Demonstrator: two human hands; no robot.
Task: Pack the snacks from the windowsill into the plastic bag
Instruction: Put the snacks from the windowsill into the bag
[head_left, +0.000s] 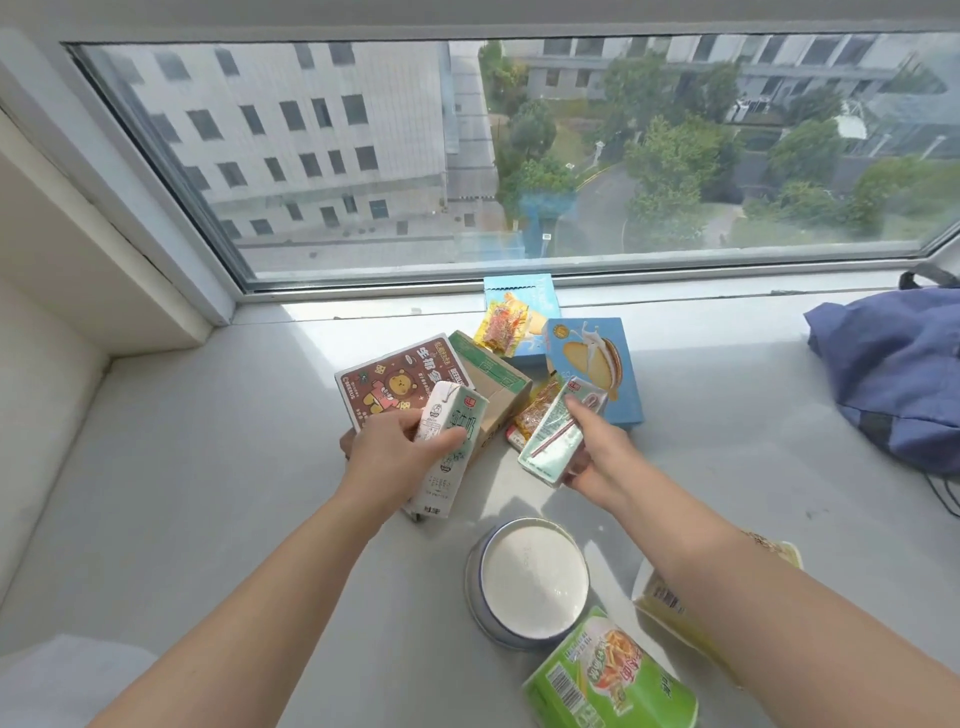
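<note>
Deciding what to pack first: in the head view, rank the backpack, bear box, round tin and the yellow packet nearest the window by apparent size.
1. Backpack
2. Round tin and bear box: alike; tin is nearer, so unranked
3. Yellow packet

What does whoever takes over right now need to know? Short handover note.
Left hand grips a white-green drink carton; right hand grips a mint drink carton with a straw attached.
On the windowsill: bear-print box, cardboard box, blue biscuit box, second blue box by the glass, yellow sachets, lidded bowl, green snack bag, yellow packet under the right forearm.
Done: nothing visibly packed; no plastic bag in view.
Left: bag both cartons, then the rest.
</note>
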